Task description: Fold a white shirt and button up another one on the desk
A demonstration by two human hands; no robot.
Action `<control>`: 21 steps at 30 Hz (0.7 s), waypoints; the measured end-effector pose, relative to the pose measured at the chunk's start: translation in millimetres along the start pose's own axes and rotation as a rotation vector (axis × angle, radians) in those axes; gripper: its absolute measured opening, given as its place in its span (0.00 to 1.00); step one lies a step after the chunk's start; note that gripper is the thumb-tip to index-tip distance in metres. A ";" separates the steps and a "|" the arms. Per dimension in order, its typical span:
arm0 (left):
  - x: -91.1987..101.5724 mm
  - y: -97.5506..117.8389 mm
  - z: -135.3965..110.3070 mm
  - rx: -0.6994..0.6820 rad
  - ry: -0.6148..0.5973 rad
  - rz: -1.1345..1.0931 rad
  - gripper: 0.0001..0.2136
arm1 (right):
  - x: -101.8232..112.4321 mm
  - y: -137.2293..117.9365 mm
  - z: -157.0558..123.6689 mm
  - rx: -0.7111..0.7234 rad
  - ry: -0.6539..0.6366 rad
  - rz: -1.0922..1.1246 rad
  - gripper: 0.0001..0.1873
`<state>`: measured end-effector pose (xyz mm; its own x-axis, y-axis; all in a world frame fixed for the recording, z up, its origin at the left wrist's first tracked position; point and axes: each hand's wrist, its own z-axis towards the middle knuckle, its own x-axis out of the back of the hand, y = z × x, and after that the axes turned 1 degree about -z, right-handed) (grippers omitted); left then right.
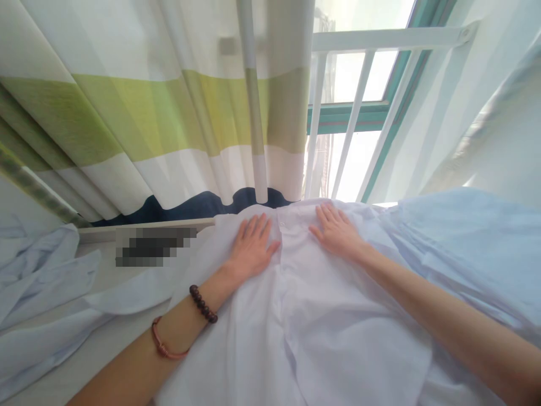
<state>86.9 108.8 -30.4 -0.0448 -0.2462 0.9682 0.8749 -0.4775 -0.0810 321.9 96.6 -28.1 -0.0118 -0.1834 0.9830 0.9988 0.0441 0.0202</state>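
A white button-front shirt (338, 316) lies spread out before me, its button strip running down the middle with some creases on either side. My left hand (251, 245) rests flat on the cloth just left of the button strip, fingers stretched out. On the right of the strip, my right hand (337, 230) also lies flat on the shirt, fingers extended near its far edge. Neither hand grips anything. Around my left wrist are a dark bead bracelet (203, 304) and a reddish cord bracelet (163, 344).
More white cloth (34, 270) lies rumpled at the left, and pale bluish cloth (473, 242) is bunched at the right. A white and green curtain (169, 113) hangs beyond the surface. White railing bars (359, 84) stand before a window at the back right. A patch at left is pixelated.
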 end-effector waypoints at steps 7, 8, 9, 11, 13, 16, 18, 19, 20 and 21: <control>-2.6 -9.7 10.2 -0.036 -0.029 -0.118 0.28 | 1.9 6.9 21.8 -0.004 -0.042 0.008 0.33; 0.3 -9.7 9.4 -0.039 -0.027 -0.137 0.27 | 5.7 4.6 20.1 -0.009 -0.056 0.008 0.34; 3.0 -9.0 6.6 -0.038 -0.020 -0.151 0.26 | 9.3 0.4 15.2 -0.007 -0.063 0.010 0.34; 6.9 -6.1 -5.4 -0.052 -0.005 -0.167 0.23 | 14.6 -12.1 -5.0 0.031 -0.067 0.036 0.37; 7.7 -2.8 -23.5 -0.104 -0.023 -0.172 0.22 | 15.8 -26.7 -35.8 0.158 -0.063 0.134 0.38; 4.6 1.5 -53.8 -0.187 -0.096 -0.169 0.23 | 10.8 -42.8 -87.4 0.279 -0.116 0.231 0.38; 2.9 4.6 -71.2 -0.214 -0.119 -0.157 0.23 | 6.4 -46.9 -115.3 0.336 -0.149 0.248 0.37; 2.7 6.5 -78.3 -0.225 -0.117 -0.155 0.23 | 5.0 -47.4 -125.7 0.353 -0.159 0.251 0.36; 3.2 8.4 -84.1 -0.238 -0.107 -0.159 0.23 | 4.4 -47.2 -133.5 0.361 -0.165 0.254 0.36; 4.6 10.2 -88.4 -0.249 -0.090 -0.171 0.23 | 4.9 -46.9 -138.7 0.364 -0.170 0.258 0.36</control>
<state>53.0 28.2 -47.7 -0.1288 -0.0742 0.9889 0.7127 -0.7004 0.0402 281.6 -42.6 -49.6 0.1962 0.0405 0.9797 0.8890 0.4143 -0.1952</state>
